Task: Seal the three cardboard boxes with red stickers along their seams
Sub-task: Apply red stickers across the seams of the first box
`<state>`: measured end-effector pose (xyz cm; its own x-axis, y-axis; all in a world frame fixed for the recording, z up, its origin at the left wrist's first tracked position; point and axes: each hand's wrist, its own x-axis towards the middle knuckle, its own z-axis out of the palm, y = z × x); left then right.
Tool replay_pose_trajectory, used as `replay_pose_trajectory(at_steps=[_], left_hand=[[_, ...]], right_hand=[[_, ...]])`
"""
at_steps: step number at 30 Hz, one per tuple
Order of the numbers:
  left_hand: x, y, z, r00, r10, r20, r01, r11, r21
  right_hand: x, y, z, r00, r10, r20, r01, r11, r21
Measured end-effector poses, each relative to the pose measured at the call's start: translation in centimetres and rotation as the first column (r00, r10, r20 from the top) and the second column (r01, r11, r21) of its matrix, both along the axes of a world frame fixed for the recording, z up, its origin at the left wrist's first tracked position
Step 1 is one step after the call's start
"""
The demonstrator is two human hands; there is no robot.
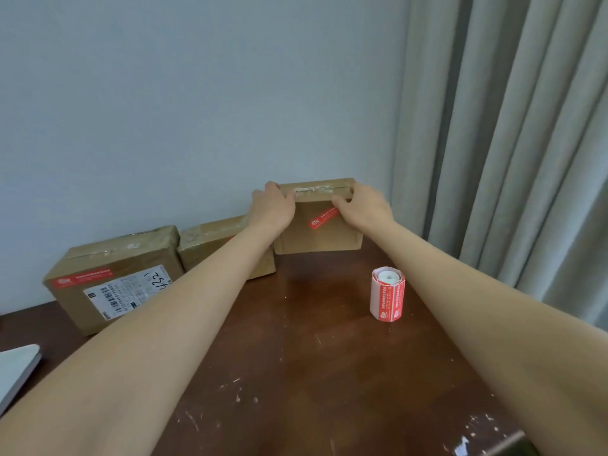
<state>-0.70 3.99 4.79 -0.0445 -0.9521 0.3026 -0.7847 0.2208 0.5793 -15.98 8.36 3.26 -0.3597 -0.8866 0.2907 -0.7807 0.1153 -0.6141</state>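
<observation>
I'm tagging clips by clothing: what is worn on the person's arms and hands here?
Nothing that shows. The left forearm and right forearm are bare to the frame edge, no sleeve in view. The left hand and right hand are ungloved, with no watch or bracelet at the wrists; no ring is visible.

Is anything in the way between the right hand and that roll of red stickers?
Nothing visible. The right hand holds the upright box; only bare table lies between it and the sticker roll.

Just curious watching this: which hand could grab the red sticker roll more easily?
Probably the right hand: both grip the cardboard box, but the sticker roll stands beside the right forearm.
</observation>
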Motion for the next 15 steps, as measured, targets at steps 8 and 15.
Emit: replay_pose_trajectory(at_steps=[8,15], left_hand=[[3.3,6.2,1.0,0.997,0.039,0.062,-0.035,0.997,-0.068],[6.3,9.8,-0.4,0.998,0.026,0.065,-0.023,0.998,-0.053]], right_hand=[[3.1,6.1,1.1,0.997,-0.049,-0.065,0.046,0.998,-0.051],[5.8,10.8,0.1,0.995,-0.08,-0.06,0.079,0.997,-0.026]])
